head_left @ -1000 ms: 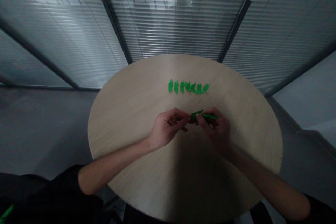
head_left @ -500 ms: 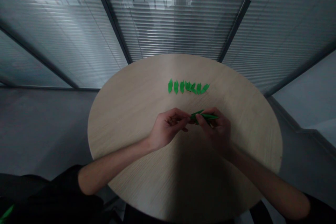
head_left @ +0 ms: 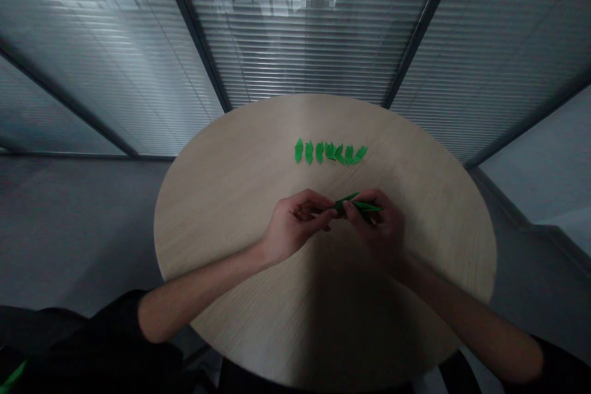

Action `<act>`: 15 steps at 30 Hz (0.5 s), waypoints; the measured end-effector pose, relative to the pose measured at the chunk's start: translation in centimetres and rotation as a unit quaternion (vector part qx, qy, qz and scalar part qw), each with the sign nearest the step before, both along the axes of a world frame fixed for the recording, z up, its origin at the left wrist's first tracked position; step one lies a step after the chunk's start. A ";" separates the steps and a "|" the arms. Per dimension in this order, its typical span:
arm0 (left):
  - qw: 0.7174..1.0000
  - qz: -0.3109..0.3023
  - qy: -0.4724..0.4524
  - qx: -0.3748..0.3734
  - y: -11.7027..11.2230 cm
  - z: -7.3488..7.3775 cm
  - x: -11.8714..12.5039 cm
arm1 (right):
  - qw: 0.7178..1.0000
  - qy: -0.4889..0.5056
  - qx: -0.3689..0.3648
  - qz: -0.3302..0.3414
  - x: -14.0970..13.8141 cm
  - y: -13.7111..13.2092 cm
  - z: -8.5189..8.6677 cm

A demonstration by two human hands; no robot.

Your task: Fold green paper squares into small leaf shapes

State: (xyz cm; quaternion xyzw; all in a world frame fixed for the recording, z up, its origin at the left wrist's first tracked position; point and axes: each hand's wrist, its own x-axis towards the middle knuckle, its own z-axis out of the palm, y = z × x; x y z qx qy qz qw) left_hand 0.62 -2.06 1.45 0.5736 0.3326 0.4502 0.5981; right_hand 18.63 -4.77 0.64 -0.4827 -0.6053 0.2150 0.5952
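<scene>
Both my hands meet over the middle of the round table, closed on a piece of folded green paper [head_left: 367, 205] with narrow pointed ends. My left hand [head_left: 298, 221] pinches its left end between thumb and fingers. My right hand [head_left: 381, 225] grips it farther right, thumb on top, with one point sticking up and another running right over the fingers. Part of the paper is hidden by the fingers. Beyond the hands lies a row of small folded green paper pieces [head_left: 320, 152], several in number; those on the right touch or overlap.
The round wooden table [head_left: 221, 184] carries the paper row on its far half. Glass partitions with blinds [head_left: 305, 55] stand close behind it. Another green piece [head_left: 13, 375] shows at the lower left against dark fabric. A grey floor [head_left: 69, 215] lies to the left.
The hands stay in nearly the same place, both still on the folded paper. My left thumb has shifted slightly right along it. The row of pieces is unchanged.
</scene>
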 end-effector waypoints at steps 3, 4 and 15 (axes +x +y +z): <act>1.000 0.009 0.004 0.009 0.0 -0.1 0.1 | 0.999 -0.025 0.018 -0.008 0.0 -0.1 0.0; 1.000 0.008 0.005 0.012 0.0 -0.2 0.1 | 0.999 -0.031 0.022 -0.008 0.0 -0.1 0.0; 0.999 0.005 0.014 0.029 0.0 -0.3 0.0 | 0.999 -0.029 0.013 -0.003 0.1 -0.3 0.3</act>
